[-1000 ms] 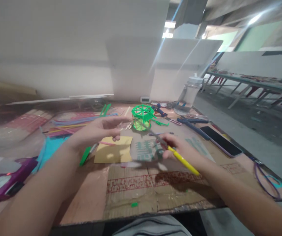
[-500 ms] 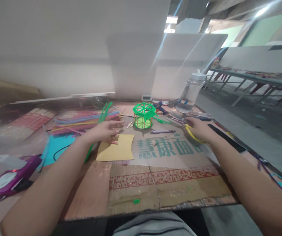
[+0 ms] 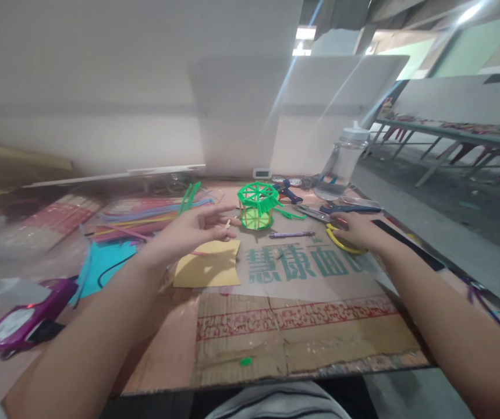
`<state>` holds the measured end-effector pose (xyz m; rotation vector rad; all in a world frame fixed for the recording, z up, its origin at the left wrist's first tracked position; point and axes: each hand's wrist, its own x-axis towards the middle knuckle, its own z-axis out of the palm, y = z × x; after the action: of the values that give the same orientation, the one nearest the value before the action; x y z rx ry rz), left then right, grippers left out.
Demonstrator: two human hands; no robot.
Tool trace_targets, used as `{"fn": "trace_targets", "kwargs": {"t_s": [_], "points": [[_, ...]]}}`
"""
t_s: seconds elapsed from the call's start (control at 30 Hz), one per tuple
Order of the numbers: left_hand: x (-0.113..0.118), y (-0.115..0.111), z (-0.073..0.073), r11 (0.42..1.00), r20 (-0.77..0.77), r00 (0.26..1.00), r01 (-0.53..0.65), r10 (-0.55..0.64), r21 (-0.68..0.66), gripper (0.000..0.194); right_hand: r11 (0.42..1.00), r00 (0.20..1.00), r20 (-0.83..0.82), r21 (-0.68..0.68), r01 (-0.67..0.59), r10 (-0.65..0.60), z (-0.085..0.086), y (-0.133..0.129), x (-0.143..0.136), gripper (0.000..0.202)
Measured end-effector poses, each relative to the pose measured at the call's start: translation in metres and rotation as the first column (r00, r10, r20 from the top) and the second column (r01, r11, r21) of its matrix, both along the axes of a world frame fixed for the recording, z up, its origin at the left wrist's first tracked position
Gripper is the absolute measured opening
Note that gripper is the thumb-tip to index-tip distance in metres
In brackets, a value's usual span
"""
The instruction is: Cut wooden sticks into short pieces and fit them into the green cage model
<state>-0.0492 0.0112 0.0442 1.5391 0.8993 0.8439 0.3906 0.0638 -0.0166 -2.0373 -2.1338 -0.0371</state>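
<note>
My left hand point(image 3: 208, 226) hangs above the yellow paper point(image 3: 208, 269), left of the green octagonal frame point(image 3: 257, 205), its fingers apart and its thumb low. Small light sticks point(image 3: 227, 224) show at its fingertips; whether they are gripped is unclear. My right hand point(image 3: 354, 230) is closed round the yellow handles of the scissors point(image 3: 334, 235), whose blades point left and away from me. A purple pen point(image 3: 292, 234) lies in front of the green frame. The frame stands upright on the cardboard, with green strips on its right side.
A glue gun point(image 3: 291, 192) and a clear water bottle point(image 3: 341, 163) stand or lie at the back. Coloured pipe cleaners point(image 3: 145, 220), blue paper point(image 3: 105, 265) and a purple device point(image 3: 27, 317) are on the left. A black strip point(image 3: 407, 244) runs along the right edge.
My left hand has moved right, over the small sticks beside the green frame. My right hand has stayed at the scissors. The view has shifted slightly.
</note>
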Motion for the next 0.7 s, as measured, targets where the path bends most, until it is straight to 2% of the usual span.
{"fn": "trace_targets", "kwargs": {"t_s": [0.1,0.2,0.27,0.37,0.47,0.53,0.63,0.7], "points": [[0.005,-0.004,0.001,0.999,0.074,0.996,-0.042,0.041,0.005,0.051,0.998,1.000,0.017,0.058,-0.013,0.012,0.011,-0.005,-0.002,0.051],[0.008,-0.005,-0.001,0.995,0.101,0.990,-0.101,0.100,0.002,0.037,0.963,0.992,-0.068,0.255,-0.090,0.110,0.028,-0.018,-0.020,0.039],[0.009,-0.006,0.000,0.994,0.078,0.991,-0.108,0.107,0.016,0.032,0.918,0.964,-0.206,0.389,-0.074,0.165,0.040,-0.032,-0.042,0.029],[0.013,-0.012,0.005,0.990,-0.037,0.993,-0.112,0.115,0.081,0.025,0.881,0.865,-0.357,0.437,-0.179,0.353,0.053,-0.057,-0.089,0.020],[0.022,-0.025,0.014,0.982,-0.165,0.973,-0.141,0.160,0.122,0.021,0.893,0.711,-0.540,0.251,-0.374,0.450,0.059,-0.077,-0.139,0.014],[0.029,-0.031,0.018,0.978,-0.157,0.972,-0.155,0.177,0.143,0.020,0.836,0.540,-0.687,0.188,-0.515,0.487,0.059,-0.084,-0.170,0.013],[0.034,-0.032,0.019,0.970,-0.127,0.973,-0.170,0.193,0.173,0.023,0.743,0.252,-0.842,0.233,-0.628,0.477,0.053,-0.083,-0.205,0.020],[0.029,-0.026,0.016,0.965,-0.158,0.964,-0.181,0.212,0.192,0.025,0.739,0.155,-0.866,0.297,-0.605,0.475,0.048,-0.077,-0.220,0.019]]}}
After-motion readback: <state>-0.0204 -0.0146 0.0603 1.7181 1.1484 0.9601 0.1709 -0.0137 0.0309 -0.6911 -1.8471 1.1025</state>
